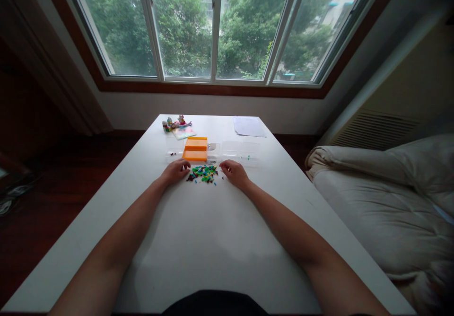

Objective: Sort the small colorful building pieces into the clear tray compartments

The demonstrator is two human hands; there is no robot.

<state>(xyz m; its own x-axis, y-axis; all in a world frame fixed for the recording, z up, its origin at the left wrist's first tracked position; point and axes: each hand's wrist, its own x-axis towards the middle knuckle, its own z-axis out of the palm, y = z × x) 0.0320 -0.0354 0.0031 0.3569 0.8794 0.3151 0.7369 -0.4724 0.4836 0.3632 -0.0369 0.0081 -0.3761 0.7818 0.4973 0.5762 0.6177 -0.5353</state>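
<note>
A loose pile of small coloured pieces, mostly green with some blue, yellow and dark ones, lies on the white table. At the pile's left edge rests my left hand, its fingers curled and a little apart, with nothing visible in them. My right hand is just right of the pile, thumb and forefinger close together; anything between them is too small to make out. Behind the pile stands an orange tray. Clear containers flank it, the left one holding a few dark pieces, the right one a few green-blue ones.
Small colourful figures and a patterned sheet lie at the table's back left. White papers are at the back right. A cushioned seat stands along the right side, and a window is ahead.
</note>
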